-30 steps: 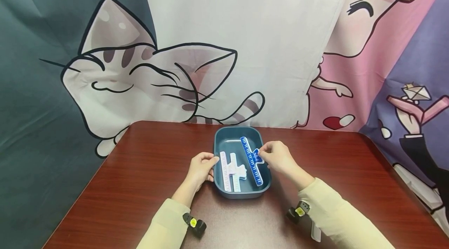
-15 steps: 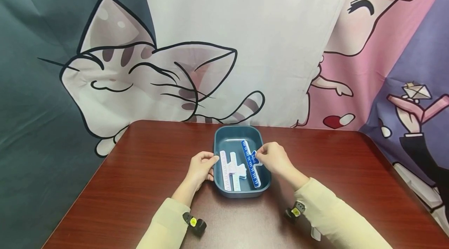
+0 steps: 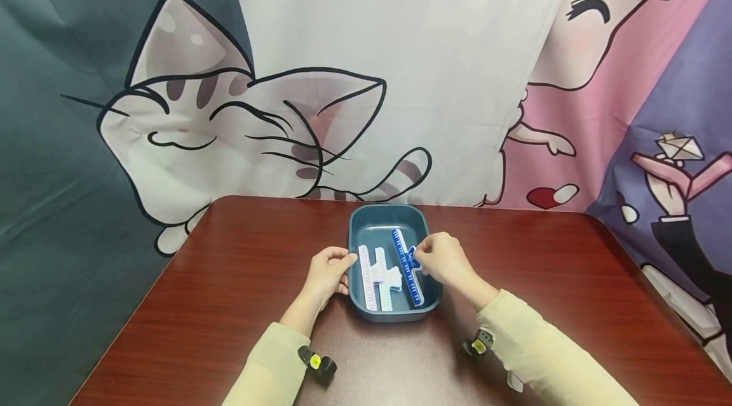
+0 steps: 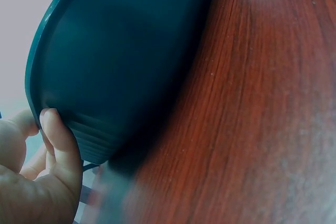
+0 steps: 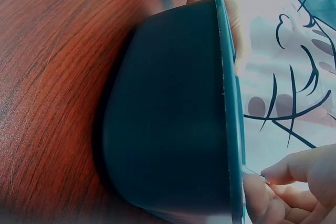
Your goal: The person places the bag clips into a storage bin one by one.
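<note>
A dark teal plastic bin [image 3: 394, 317] with rounded corners stands on the table. My left hand [image 3: 327, 277] pinches its left rim, and the left wrist view shows the thumb and fingers [image 4: 62, 140] on either side of that edge. Inside the bin, a blue ruler clip [image 3: 407, 269] slants along the right side. My right hand [image 3: 448, 261] pinches its handle, partly covering it. A pale pink ruler clip [image 3: 367, 279] and a pale mint ruler clip [image 3: 384, 288] lie side by side on the left of the bin's floor, their handles overlapping.
The brown wood-grain table [image 3: 251, 266] extends on both sides of the bin. Under my right sleeve a white object [image 3: 515, 382] shows partly. A printed cloth [image 3: 457, 75] with cartoon figures hangs behind the table.
My right hand has shifted slightly left and the blue ruler clip has moved down and left within the bin. The left hand keeps its place on the rim.
</note>
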{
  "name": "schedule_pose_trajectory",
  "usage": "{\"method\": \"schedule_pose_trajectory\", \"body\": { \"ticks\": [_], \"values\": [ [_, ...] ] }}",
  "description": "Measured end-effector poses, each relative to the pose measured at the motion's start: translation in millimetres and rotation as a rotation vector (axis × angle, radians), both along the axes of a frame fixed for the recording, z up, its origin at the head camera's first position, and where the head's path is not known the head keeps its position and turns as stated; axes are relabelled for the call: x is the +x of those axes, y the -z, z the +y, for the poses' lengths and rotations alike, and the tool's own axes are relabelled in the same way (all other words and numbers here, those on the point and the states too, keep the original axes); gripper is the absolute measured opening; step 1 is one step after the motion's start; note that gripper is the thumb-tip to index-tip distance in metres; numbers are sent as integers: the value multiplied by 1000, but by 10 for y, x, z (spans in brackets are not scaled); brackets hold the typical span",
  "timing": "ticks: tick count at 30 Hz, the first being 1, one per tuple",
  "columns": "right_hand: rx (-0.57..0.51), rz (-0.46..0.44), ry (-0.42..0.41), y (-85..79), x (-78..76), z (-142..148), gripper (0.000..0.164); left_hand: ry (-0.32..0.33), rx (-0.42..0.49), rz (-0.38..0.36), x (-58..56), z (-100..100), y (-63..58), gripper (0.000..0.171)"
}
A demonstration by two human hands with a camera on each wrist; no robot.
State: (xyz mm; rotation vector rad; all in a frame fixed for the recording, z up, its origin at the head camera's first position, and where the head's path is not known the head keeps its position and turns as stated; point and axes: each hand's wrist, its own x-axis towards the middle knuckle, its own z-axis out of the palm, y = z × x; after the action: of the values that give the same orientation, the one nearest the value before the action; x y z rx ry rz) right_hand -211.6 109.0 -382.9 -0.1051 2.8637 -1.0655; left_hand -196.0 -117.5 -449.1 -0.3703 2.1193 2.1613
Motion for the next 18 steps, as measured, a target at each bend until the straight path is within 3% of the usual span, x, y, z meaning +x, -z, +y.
{"method": "schedule_pose_trajectory", "body": {
  "ticks": [18],
  "values": [
    [55,-38,-52,27,3,-66,11,3,0,5,-2,-3,7,30]
  ]
}}
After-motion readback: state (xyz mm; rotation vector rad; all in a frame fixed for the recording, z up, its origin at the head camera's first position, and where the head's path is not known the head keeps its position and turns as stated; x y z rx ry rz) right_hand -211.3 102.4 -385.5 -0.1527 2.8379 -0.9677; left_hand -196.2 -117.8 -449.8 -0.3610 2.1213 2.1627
